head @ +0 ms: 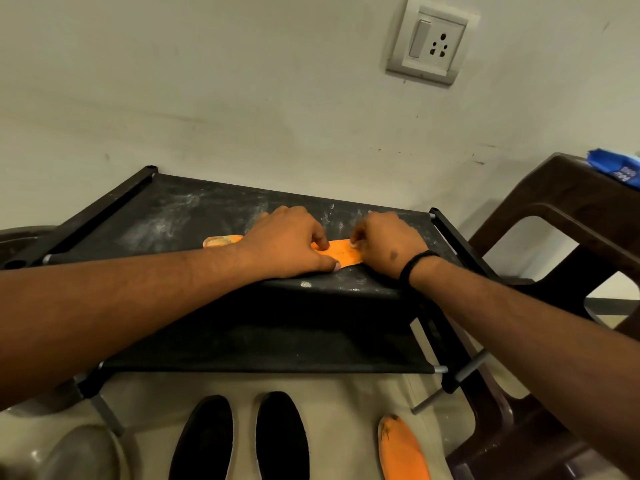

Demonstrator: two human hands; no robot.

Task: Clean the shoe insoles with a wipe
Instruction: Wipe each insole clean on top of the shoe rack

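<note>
Scuffed pale wall [242, 81], socket plate [431, 41]; brown plastic chair [554, 209] right; beige floor [346, 410].

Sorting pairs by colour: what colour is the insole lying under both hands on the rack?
Orange, with a mottled, worn patch at its left tip; the head view shows the insole on the rack.

Dim, warm indoor light (soft shadows below), wide-angle bending at edges, slight blur throughout.

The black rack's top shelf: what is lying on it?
An orange insole lies on the dusty top shelf, held down by the left hand and right hand. Its middle is covered; no wipe is visible.
</note>
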